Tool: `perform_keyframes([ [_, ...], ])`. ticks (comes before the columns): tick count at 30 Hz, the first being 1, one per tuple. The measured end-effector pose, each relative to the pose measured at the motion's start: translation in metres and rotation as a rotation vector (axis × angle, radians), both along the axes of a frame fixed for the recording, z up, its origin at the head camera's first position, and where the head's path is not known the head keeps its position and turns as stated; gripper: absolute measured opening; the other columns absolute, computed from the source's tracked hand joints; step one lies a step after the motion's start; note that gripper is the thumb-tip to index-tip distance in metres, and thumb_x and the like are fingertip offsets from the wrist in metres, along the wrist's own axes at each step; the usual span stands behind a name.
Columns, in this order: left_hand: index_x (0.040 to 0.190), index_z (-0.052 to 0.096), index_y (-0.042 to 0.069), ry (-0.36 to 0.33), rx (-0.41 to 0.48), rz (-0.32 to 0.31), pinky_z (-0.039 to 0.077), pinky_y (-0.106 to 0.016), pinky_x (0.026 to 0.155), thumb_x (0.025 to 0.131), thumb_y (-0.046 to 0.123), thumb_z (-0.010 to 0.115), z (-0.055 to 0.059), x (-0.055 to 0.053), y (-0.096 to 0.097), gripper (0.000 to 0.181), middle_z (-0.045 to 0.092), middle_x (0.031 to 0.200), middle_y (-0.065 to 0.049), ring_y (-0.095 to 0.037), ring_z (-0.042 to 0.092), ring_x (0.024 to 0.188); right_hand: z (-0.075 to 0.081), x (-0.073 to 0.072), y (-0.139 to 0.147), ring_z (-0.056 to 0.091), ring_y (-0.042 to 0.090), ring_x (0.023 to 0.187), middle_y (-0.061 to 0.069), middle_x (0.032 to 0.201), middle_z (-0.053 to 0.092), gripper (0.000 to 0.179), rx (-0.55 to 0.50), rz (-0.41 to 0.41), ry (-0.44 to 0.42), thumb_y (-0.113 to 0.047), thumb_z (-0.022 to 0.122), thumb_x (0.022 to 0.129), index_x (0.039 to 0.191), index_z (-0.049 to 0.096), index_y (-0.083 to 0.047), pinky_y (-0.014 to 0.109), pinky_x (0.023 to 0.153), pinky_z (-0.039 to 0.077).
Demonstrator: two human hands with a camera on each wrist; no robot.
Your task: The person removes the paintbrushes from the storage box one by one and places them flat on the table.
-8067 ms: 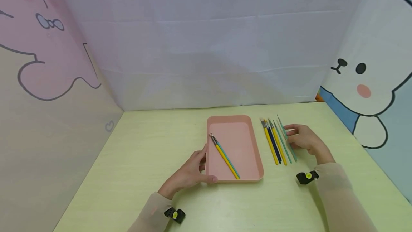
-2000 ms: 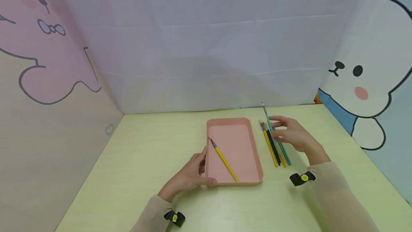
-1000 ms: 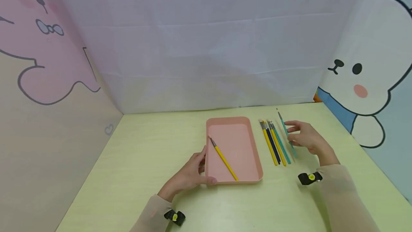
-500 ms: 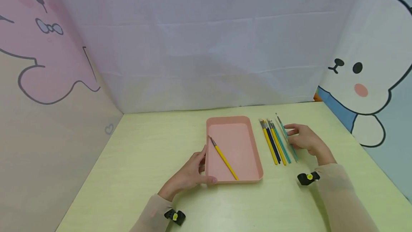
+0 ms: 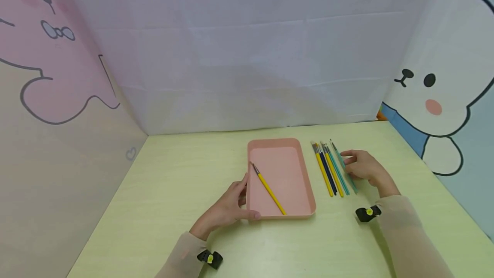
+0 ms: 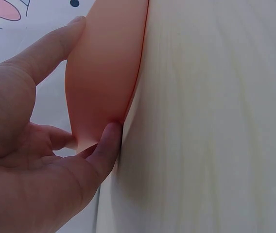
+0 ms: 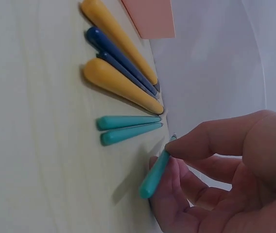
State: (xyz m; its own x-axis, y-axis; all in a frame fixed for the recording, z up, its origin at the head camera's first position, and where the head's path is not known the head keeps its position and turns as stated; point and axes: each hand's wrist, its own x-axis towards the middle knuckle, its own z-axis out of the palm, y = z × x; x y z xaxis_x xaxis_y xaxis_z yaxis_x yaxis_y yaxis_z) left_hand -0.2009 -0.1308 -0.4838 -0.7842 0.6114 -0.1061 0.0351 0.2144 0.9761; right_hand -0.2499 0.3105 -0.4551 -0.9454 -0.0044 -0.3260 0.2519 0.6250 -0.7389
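Note:
My left hand [image 5: 227, 205] grips the near left corner of a pink tray [image 5: 285, 170], thumb at the front and fingers along the side. One yellow paintbrush [image 5: 269, 189] lies slanted inside it. To the tray's right, my right hand [image 5: 366, 167] pinches a teal paintbrush [image 7: 155, 177] between thumb and fingers, close above the table. Beside it lies a row of paintbrushes, bristles pointing away: a yellow paintbrush [image 7: 121, 39], dark blue paintbrushes [image 7: 121, 60], another yellow paintbrush [image 7: 123, 87] and two teal paintbrushes [image 7: 128, 121] side by side.
The pale wood-grain table [image 5: 162, 183] reaches back to a white cloth wall [image 5: 247, 72]. Cartoon-printed panels stand at the left and right. A black camera strap [image 5: 368, 213] sits at my right wrist, another camera strap [image 5: 210, 258] at my left.
Earlier the tray held a yellow and a teal paintbrush; the teal one left it. My right hand moved right from above the row, then lowered with its teal paintbrush. My left hand stayed put.

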Motion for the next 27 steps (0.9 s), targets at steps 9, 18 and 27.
perform_keyframes([
  [9,0.172,-0.003,0.027,0.000,-0.005,0.003,0.053,-0.033,0.112,0.086,0.005,0.089,0.0010,0.0012,-0.0009,0.127,0.023,0.155,-0.019,-0.030,0.049,0.146,-0.0015,-0.0018,-0.0004,0.062,0.028,0.100,0.029,0.131,0.055,0.065,0.018,0.003,-0.015,0.002,0.062,0.097,0.157,0.036,0.012,0.030,0.075,0.060],
  [18,0.172,-0.002,0.026,-0.007,-0.007,0.007,0.052,-0.034,0.113,0.088,0.007,0.089,0.0025,0.0016,-0.0007,0.125,0.023,0.154,-0.020,-0.031,0.050,0.145,0.0008,-0.0023,-0.0012,0.063,0.028,0.102,0.028,0.129,0.056,0.067,-0.005,-0.008,-0.023,0.003,0.064,0.097,0.157,0.035,0.012,0.030,0.077,0.063],
  [27,0.172,-0.003,0.025,-0.008,0.000,0.002,0.053,-0.035,0.113,0.088,0.006,0.088,0.0025,0.0011,-0.0005,0.126,0.023,0.155,-0.021,-0.032,0.050,0.145,0.0034,-0.0009,-0.0019,0.063,0.028,0.103,0.028,0.131,0.055,0.068,-0.017,-0.015,-0.038,0.002,0.064,0.097,0.158,0.035,0.011,0.029,0.080,0.064],
])
